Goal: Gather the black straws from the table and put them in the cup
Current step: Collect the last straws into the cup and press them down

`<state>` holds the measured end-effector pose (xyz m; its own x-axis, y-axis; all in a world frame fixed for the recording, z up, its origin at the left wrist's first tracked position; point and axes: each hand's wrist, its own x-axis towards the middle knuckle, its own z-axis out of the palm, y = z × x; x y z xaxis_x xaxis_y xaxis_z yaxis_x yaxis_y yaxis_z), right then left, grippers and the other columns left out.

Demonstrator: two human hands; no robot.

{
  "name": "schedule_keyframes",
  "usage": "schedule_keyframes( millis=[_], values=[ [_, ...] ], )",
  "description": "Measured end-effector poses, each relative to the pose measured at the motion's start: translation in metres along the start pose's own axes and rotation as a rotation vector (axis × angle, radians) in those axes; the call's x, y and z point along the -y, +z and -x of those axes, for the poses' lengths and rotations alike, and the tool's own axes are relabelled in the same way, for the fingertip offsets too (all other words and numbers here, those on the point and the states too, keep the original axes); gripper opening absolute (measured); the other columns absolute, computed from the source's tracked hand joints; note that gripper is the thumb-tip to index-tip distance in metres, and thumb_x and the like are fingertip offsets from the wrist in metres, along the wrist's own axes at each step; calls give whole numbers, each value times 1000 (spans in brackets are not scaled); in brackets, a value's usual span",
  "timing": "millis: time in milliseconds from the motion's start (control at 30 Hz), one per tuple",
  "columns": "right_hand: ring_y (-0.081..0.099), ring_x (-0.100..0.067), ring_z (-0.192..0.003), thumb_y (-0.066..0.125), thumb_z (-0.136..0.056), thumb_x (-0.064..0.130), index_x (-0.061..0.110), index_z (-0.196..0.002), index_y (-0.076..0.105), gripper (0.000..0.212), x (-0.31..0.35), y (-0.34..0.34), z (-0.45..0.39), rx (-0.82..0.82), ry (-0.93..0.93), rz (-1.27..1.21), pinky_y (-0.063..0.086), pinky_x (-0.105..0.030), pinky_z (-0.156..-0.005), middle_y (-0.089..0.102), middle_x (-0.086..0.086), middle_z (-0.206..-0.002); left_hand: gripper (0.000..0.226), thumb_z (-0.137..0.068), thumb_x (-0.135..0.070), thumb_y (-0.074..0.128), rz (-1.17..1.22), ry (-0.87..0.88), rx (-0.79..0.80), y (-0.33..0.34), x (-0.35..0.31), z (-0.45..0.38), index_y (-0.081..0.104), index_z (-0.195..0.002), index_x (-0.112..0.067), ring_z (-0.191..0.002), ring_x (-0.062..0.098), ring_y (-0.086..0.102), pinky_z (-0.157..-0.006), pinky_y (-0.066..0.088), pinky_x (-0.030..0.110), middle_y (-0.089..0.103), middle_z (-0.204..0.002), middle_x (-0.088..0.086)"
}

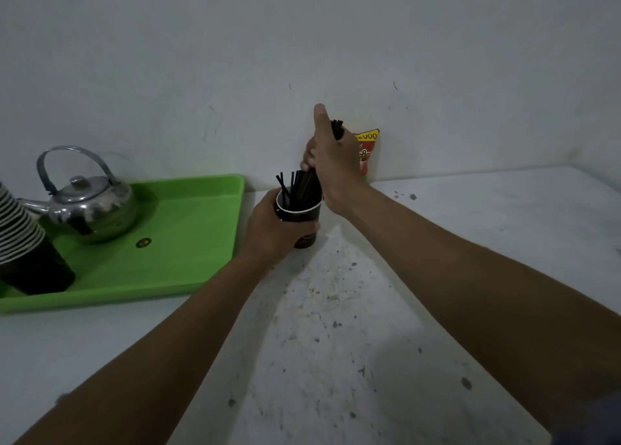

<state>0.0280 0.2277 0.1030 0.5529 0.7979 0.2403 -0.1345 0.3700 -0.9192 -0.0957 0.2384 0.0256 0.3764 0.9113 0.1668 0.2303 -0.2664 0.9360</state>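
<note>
I see the left hand point(268, 229) wrapped round the black cup point(300, 221), holding it on the table point(437, 276) just right of the green tray point(188, 259). Right hand point(332, 162) is directly above the cup, gripping a bundle of black straws point(304, 184); their lower ends are inside the cup, tops poke out past the thumb. Kettle point(87, 206) sits on the tray, far left.

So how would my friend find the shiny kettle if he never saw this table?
Look for the big green tray on the table's left side. The kettle sits in its back left part, beside a stack of dark cups. It is the only silver metal thing, with a looped handle on top.
</note>
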Motion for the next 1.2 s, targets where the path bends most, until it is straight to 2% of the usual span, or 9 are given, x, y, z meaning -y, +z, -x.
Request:
schedule_keyframes(
  millis=[100, 233, 367, 533, 667, 900, 1033, 1133, 1200],
  values=[
    [51, -14, -46, 52, -102, 45, 12, -65, 45, 50, -4, 3, -3, 29, -66, 134, 48, -26, -51, 48, 3, -47, 59, -68, -16, 90, -12, 30, -38, 1, 4, 1, 66, -122, -13, -103, 21, 70, -92, 58, 46, 74, -112, 4],
    [73, -19, -78, 46, -104, 46, 22, -54, 59, 57, -10, 3, -2, 75, -144, 337, 53, -37, -83, 72, 4, -62, 64, -67, -19, 91, -24, 54, -81, 3, 7, 5, 64, -125, -16, -102, 13, 69, -89, 59, 37, 73, -113, -2],
    [66, 2, -80, 46, -104, 46, 26, -53, 61, 57, -15, 2, 1, 123, -154, 473, 41, -7, -72, 78, 5, -90, 64, -67, -20, 91, -23, 56, -93, 3, 7, 6, 63, -125, -17, -101, 11, 69, -87, 59, 35, 73, -112, -4],
    [58, 0, -96, 48, -102, 47, 22, -87, 76, 41, -26, -6, 12, 192, -140, 630, 44, -28, -86, 71, 10, -104, 61, -67, -24, 92, -28, 57, -110, 6, 6, 10, 64, -121, -15, -99, 13, 70, -80, 57, 27, 73, -110, -2],
    [51, -11, -127, 59, -96, 50, 19, -133, 62, 48, -29, -15, 16, 218, -103, 667, 41, -37, -110, 59, 6, -137, 67, -66, -26, 94, -17, 56, -130, 8, 4, 13, 62, -123, -13, -102, 15, 69, -84, 58, 29, 72, -114, -2],
    [63, -12, -115, 42, -107, 33, 18, -135, 59, 36, -24, -24, 20, 154, -214, 443, 48, -39, -103, 68, 2, -126, 70, -63, -32, 95, -57, 52, -155, 12, 1, 16, 62, -123, -14, -102, 16, 68, -88, 58, 40, 71, -114, -2],
    [65, -16, -113, 36, -110, 30, 10, -118, 73, 43, -26, -23, 21, 214, -228, 640, 49, -40, -101, 73, -5, -119, 70, -66, -32, 93, -85, 62, -156, 13, 1, 16, 60, -125, -15, -98, 14, 67, -78, 55, 25, 70, -113, -5],
    [69, -25, -95, 38, -109, 30, 6, -110, 73, 43, -29, -26, 20, 314, -272, 815, 55, -43, -81, 74, -15, -101, 71, -67, -30, 92, -95, 68, -153, 13, 0, 17, 58, -127, -14, -95, 13, 65, -71, 48, 13, 67, -110, -6],
    [69, -25, -101, 39, -109, 30, 6, -117, 72, 41, -28, -30, 19, 370, -306, 824, 55, -42, -86, 74, -16, -108, 70, -67, -31, 92, -88, 65, -151, 13, 1, 16, 59, -126, -14, -95, 12, 65, -71, 49, 14, 67, -110, -7]
  ],
)
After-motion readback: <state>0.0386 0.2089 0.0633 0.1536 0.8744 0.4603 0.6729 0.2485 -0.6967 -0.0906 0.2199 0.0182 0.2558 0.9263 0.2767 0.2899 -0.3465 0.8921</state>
